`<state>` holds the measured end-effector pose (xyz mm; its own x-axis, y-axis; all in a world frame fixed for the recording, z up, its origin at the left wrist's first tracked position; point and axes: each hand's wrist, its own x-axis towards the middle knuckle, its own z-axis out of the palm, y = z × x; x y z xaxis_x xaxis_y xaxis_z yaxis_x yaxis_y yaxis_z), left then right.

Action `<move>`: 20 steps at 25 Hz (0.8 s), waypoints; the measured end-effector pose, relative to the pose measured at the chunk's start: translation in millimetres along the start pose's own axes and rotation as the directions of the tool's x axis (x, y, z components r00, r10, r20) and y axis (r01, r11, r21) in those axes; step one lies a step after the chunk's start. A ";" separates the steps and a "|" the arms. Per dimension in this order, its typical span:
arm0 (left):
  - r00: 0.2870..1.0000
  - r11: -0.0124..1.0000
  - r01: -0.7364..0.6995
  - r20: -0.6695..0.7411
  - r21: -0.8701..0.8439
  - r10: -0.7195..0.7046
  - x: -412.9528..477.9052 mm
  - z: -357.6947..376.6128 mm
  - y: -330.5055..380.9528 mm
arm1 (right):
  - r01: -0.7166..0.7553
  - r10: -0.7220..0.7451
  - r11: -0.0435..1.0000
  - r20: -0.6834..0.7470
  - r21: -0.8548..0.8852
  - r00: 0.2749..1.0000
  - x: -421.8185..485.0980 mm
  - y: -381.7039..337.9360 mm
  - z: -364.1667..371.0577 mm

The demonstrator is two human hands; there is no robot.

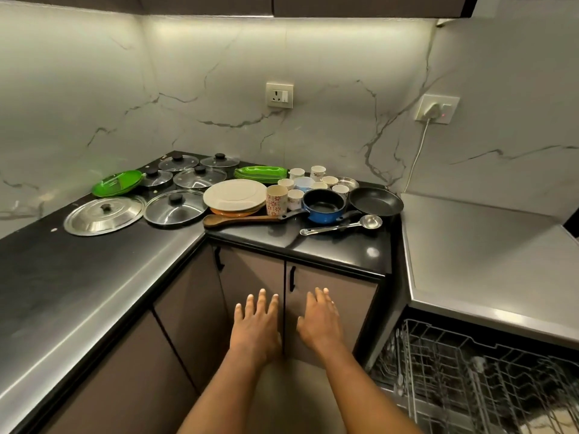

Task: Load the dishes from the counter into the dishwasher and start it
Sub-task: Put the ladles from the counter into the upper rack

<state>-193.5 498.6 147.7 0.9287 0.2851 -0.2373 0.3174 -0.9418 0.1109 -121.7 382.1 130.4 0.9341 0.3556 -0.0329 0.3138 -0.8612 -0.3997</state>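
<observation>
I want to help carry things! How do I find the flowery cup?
Look at the black counter in the corner. Beside the stack of white plates, on its right, stands the flowery cup, with the blue saucepan further right. It is taller than the small white cups behind it and has red flowers.

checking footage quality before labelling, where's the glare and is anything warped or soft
Head view: under-cabinet light blows out the upper backsplash; head view: glare streaks across the steel lid and the counter edge; head view: the wide-angle lens bows the counter lines; head view: dishwasher rack looks soft at the corner.
</observation>
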 end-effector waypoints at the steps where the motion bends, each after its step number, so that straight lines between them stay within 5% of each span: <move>1: 1.000 1.000 -0.007 0.004 0.004 0.007 14.0 -2.5 1.6 | -0.011 0.011 1.000 0.005 0.000 1.000 14.3 4.3 -2.0; 20: 0.959 0.945 -0.269 0.143 0.187 0.244 279.3 -35.8 5.6 | -0.322 0.323 0.946 -0.048 0.025 0.945 227.2 50.5 -28.1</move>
<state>74.5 579.3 116.7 0.9409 0.0179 -0.3383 0.0146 -0.9998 -0.0123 111.2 409.2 128.4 0.9924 0.0406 -0.1159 -0.0080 -0.9203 -0.3911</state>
